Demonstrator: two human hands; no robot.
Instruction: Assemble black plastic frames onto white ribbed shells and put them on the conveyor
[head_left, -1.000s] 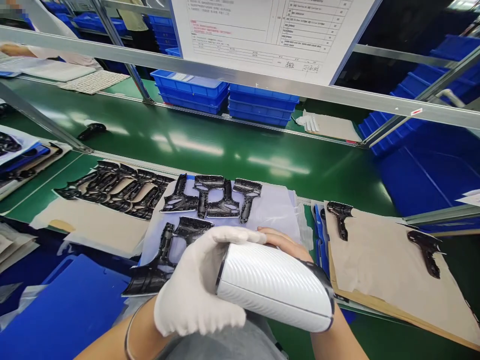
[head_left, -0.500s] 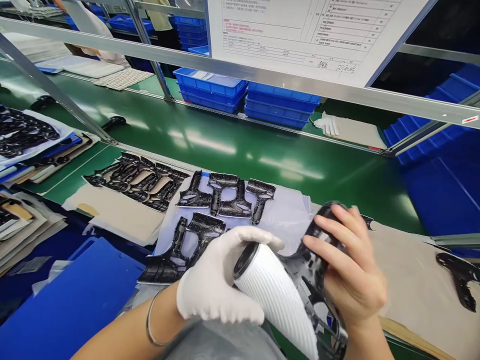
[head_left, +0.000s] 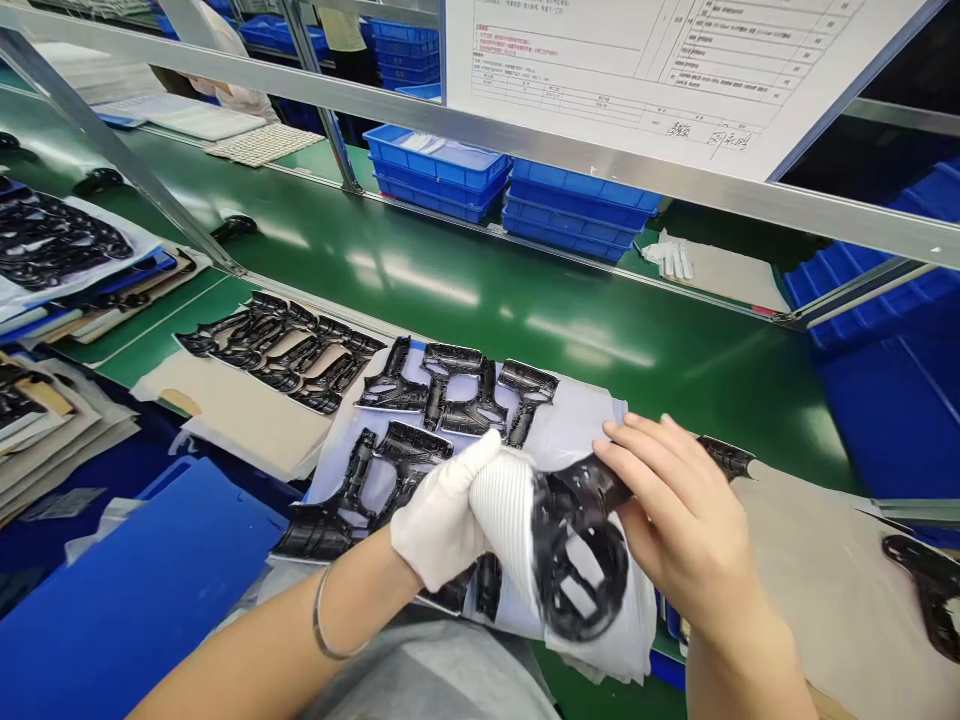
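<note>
A pistol-shaped plastic housing [head_left: 506, 515], with a white ribbed barrel and black inner parts, hangs in front of me. Its round black end with openings faces toward me and down. My left hand [head_left: 450, 510], in a white glove, is wrapped round the ribbed barrel. My bare right hand [head_left: 686, 510] grips the black handle, its fingers over the top; the thumb is mostly hidden. Below and left of the housing, several black pistol-shaped shell halves [head_left: 409, 460] lie on a pale bluish sheet [head_left: 577, 420].
Further left, more black shells [head_left: 289, 350] lie on cardboard. Blue bins [head_left: 439, 170] stand across the green bench [head_left: 450, 270]. A metal rail [head_left: 525, 140] with a paper sheet crosses overhead. Another black shell [head_left: 926, 590] lies at right. A person's sleeve [head_left: 217, 50] shows at the back.
The housing has turned, so its round black end now faces me and its barrel points down. My left hand has shifted slightly right along with it; my right hand holds the handle lower.
</note>
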